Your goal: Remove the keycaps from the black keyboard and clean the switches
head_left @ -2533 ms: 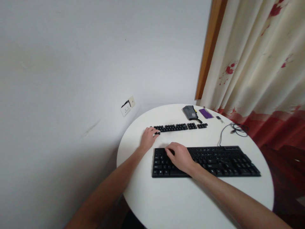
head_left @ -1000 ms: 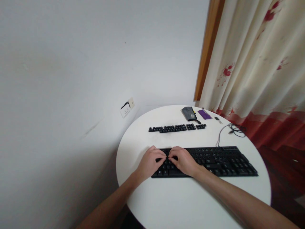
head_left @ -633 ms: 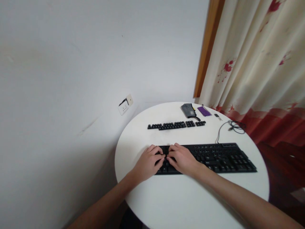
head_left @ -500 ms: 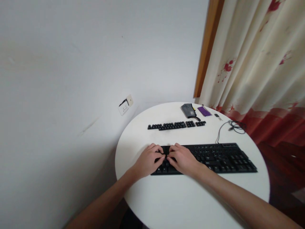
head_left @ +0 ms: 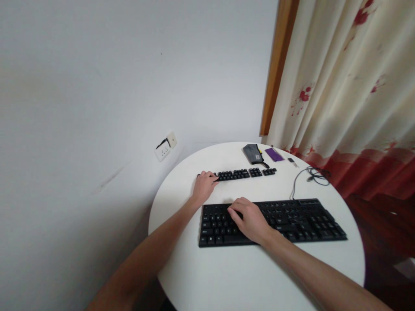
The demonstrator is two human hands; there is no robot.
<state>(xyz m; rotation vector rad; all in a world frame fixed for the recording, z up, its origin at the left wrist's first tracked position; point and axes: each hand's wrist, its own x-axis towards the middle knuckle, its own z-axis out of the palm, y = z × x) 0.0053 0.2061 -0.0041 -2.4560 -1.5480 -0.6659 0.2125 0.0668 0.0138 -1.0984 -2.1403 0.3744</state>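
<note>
A black keyboard (head_left: 298,221) lies on the white round table, keycaps showing at its left end and some bare key positions toward the middle. Beyond it runs a row of loose black keycaps (head_left: 235,174) set in groups. My left hand (head_left: 203,187) is at the left end of this row, thumb and fingers closed round a keycap and partly covering the row. Resting over the left-centre part of the keyboard is my right hand (head_left: 251,219), its fingers curled and thumb close to the index finger. What lies between those fingertips is hidden.
At the table's (head_left: 223,276) far side lie a grey pouch (head_left: 253,154), a purple packet (head_left: 274,154) and a small dark-and-clear item (head_left: 292,161). The keyboard's cable (head_left: 316,175) is coiled at the right. A wall socket (head_left: 162,150) and curtain (head_left: 324,95) stand beyond.
My left hand has left the keyboard and reached forward to the left end of the keycap row. My right hand stays on the keyboard. The view has shifted slightly.
</note>
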